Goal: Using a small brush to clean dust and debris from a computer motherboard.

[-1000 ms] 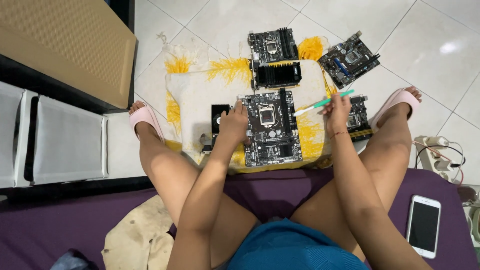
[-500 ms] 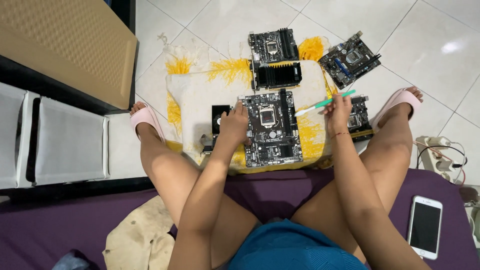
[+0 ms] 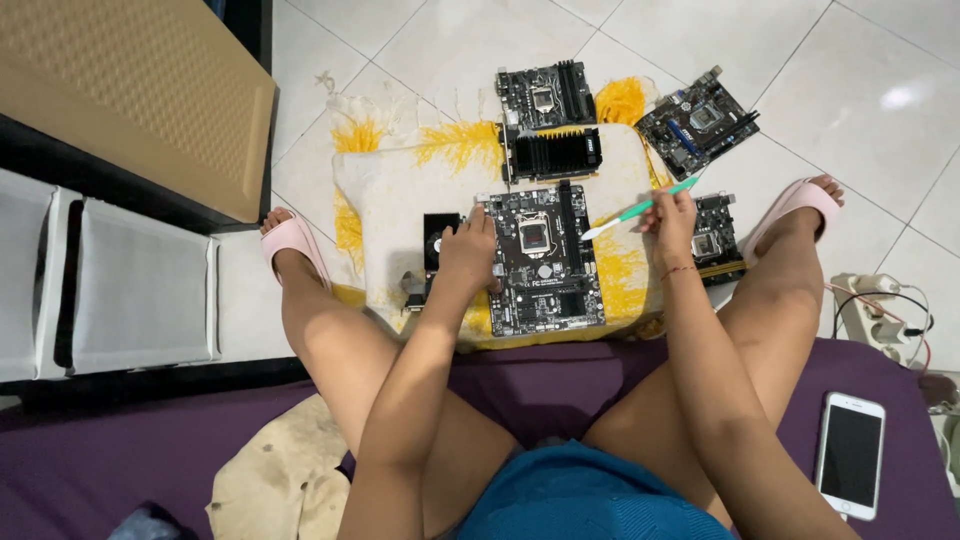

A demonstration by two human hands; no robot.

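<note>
Down on the tiled floor [image 3: 420, 40], between the person's bare legs, a black motherboard [image 3: 543, 262] lies flat on a white and yellow cloth [image 3: 400, 200]. The left hand [image 3: 468, 252] rests on the board's left edge, fingers curled loosely over it and touching its surface, so the board sits just to the right of and partly under that hand. The right hand [image 3: 672, 216] hovers near the board's upper right corner, closed around the handle of a green and white brush [image 3: 640, 209]; the brush slants down to the left, its white head close over the board's right edge, though whether it touches the board cannot be told.

Just beyond the board, on the same cloth, lies a black card with a ribbed heatsink [image 3: 556, 155], and past that a second motherboard [image 3: 545, 96]. A third motherboard [image 3: 697, 121] lies tilted on the tiles at the upper right, and a fourth motherboard [image 3: 714, 233] sits just beside the right wrist, partly hidden by it. A small black fan [image 3: 438, 232] lies on the cloth just left of the left hand. A white phone [image 3: 851, 452] rests face up on the purple seat [image 3: 120, 450] to the right, well apart from both hands. Pink slippers [image 3: 292, 238] are on the feet.
</note>
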